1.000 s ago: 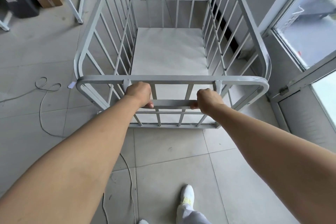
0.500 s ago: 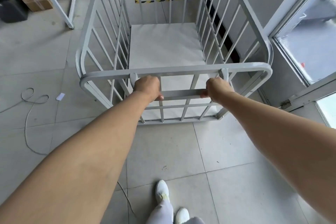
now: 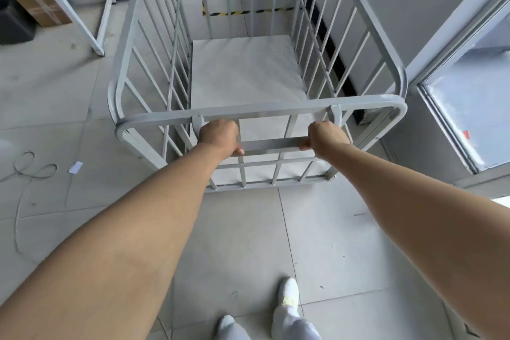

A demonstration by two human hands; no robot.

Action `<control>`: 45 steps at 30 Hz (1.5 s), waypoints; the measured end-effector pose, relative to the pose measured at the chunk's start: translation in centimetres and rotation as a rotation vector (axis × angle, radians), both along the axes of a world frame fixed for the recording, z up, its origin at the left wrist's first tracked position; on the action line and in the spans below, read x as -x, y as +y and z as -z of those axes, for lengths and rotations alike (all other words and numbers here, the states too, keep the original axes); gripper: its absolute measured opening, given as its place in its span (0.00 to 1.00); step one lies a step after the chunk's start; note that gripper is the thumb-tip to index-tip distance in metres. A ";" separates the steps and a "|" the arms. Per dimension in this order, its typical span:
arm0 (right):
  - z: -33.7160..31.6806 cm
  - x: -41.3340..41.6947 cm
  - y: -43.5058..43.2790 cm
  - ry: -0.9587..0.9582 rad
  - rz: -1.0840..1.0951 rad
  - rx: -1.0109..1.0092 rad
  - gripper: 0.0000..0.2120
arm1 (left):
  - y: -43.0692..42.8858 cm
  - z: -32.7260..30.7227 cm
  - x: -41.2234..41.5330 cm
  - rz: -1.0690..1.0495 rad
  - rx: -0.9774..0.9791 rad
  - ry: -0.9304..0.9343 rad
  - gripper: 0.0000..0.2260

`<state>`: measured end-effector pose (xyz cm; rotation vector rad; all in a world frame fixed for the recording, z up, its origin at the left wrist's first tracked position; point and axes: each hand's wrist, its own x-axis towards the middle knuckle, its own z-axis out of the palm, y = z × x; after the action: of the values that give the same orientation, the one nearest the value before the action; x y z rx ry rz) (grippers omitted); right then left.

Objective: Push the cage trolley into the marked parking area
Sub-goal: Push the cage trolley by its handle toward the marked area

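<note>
Both arms out straight: left hand and right hand each closed around the flat handle bar of the grey cage trolley, which stands directly ahead of them. Beyond the trolley's far end, yellow-black striped floor tape. No readable writing or labels.

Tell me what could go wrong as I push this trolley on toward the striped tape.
The trolley runs close along the wall on its right, so that side may scrape. Both hands, left and right, grip the handle bar, so steering is fine. The tape shows only through the bars, so overshooting is possible.
</note>
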<state>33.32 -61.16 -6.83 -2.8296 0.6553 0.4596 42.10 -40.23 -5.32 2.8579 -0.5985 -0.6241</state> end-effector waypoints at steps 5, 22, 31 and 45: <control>-0.2 -5.0 -3.1 -0.008 -0.022 0.002 0.03 | -3.0 0.1 -4.5 -0.033 -0.003 -0.011 0.11; -1.1 -23.4 -6.9 0.023 -0.011 -0.084 0.08 | -7.7 -0.6 -22.9 -0.018 -0.072 0.002 0.13; -2.1 -35.0 -8.5 0.067 -0.131 -0.004 0.19 | -9.3 -0.6 -34.0 -0.093 -0.065 -0.008 0.03; -3.5 -52.5 -9.2 0.169 -0.140 0.047 0.19 | -10.3 -0.8 -51.3 -0.017 -0.053 0.032 0.20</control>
<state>85.80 -70.31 -3.37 -2.9162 0.5047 0.7230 93.40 -50.55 -4.49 2.8928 -0.5599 -0.6921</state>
